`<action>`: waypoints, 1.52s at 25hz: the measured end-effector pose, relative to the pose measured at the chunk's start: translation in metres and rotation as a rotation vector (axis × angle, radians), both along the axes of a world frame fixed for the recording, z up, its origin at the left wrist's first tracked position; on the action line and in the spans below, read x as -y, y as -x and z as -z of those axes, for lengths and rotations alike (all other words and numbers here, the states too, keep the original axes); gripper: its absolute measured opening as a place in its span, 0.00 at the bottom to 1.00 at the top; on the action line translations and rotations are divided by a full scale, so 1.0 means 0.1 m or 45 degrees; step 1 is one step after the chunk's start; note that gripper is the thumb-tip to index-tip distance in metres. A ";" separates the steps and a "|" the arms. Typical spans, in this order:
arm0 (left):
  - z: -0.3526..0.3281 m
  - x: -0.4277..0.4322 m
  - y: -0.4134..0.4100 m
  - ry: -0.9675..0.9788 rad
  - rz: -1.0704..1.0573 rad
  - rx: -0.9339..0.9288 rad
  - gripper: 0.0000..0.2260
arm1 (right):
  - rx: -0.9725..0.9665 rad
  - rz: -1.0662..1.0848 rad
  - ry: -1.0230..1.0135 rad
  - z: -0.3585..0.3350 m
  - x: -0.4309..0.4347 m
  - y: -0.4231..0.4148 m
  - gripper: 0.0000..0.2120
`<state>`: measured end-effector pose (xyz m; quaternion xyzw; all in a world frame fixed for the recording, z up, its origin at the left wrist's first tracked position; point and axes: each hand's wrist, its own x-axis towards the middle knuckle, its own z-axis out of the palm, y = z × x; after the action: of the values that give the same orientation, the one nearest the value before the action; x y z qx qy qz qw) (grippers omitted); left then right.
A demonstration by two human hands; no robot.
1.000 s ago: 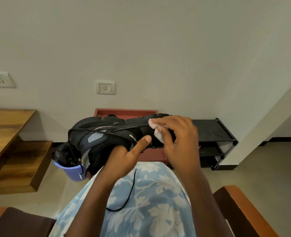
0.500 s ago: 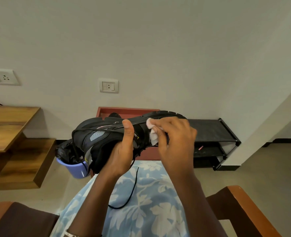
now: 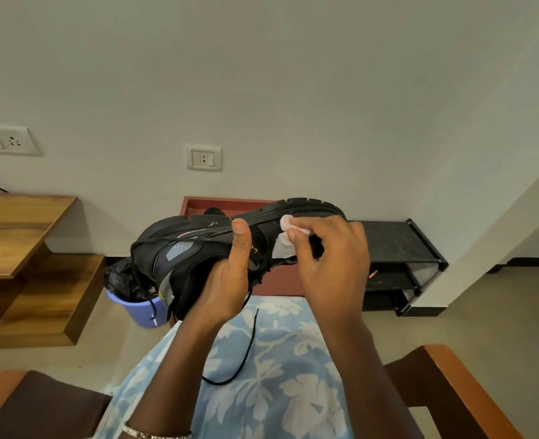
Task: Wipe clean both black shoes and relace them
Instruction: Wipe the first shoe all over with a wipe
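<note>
Black lace-up sports shoe, probably light and stiff-soled: left hand fingers grip its midfoot, right hand fingers pinch a limp white wipe against it.

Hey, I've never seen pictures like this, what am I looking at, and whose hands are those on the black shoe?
There is no machine here: these are a person's two bare hands, filmed by one wide-angle camera worn on the head, looking down. So the arms reach in from the bottom. The left hand grips the black shoe from underneath, thumb up its side. The right hand pinches a white wipe against the shoe near the sole. A black lace lies on the blue flowered cloth over the lap. Behind stand a purple bucket and a black shoe rack.
</note>
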<state>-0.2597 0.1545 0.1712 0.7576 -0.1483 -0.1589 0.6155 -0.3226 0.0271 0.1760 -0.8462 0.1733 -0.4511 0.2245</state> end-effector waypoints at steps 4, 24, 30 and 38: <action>0.00 -0.03 -0.03 0.042 0.034 -0.004 0.41 | -0.081 -0.577 -0.403 -0.01 -0.11 0.06 0.06; -0.04 0.00 0.08 0.013 0.146 0.290 0.08 | -0.126 -0.117 -0.078 -0.22 0.06 -0.03 0.10; 0.08 0.07 0.09 -0.104 0.209 0.481 0.07 | -0.302 -0.563 -0.129 -0.35 0.02 0.04 0.13; 0.09 0.05 0.10 -0.133 0.235 0.538 0.12 | -0.314 -0.458 -0.134 -0.37 -0.09 0.08 0.14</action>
<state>-0.2700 0.1499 0.1619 0.7881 -0.3341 -0.0598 0.5134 -0.3309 0.0363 0.2128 -0.8994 0.0689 -0.2873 0.3222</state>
